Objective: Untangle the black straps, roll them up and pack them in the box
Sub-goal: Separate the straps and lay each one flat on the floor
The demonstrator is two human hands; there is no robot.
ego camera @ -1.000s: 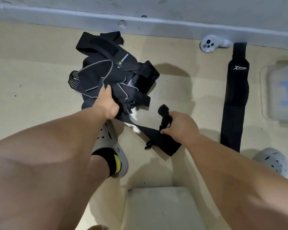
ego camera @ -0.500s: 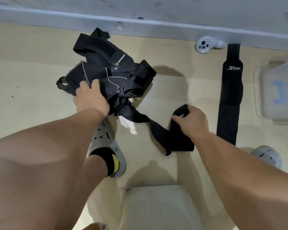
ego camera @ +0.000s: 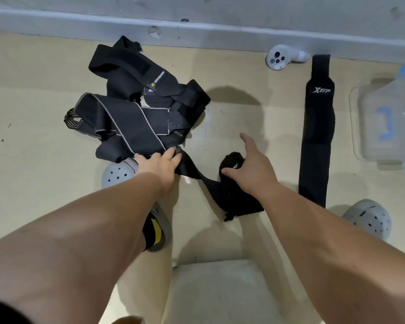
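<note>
Black straps: big tangled heap on the floor, near the wall, ahead and left of the person. Box, translucent with blue latches, at the far right edge, well apart from the heap. No straps visible in it.

One long strap, printed logo, lies flat and straight between the box and the hands; already freed, not rolled.

Another strap runs from the heap's near edge across to the right, its free end bunched into a loose roll.

Left hand lies on this strap just where it leaves the heap, fingers over the fabric; can't tell if pinching or only pressing. Right hand is spread wide, holding nothing, thumb touching the roll, the other fingers reaching past it.

Step in hand, judged: freeing this strap from the heap. To do it well, pin the heap with the left, take the roll firmly with the right, and draw it straight out to the right; feed loops out rather than yank, or the knot may tighten. Roll looks loose, likely needs re-rolling.

Relative to grip: heap just beyond the left fingertips, roll under the right palm.
</note>
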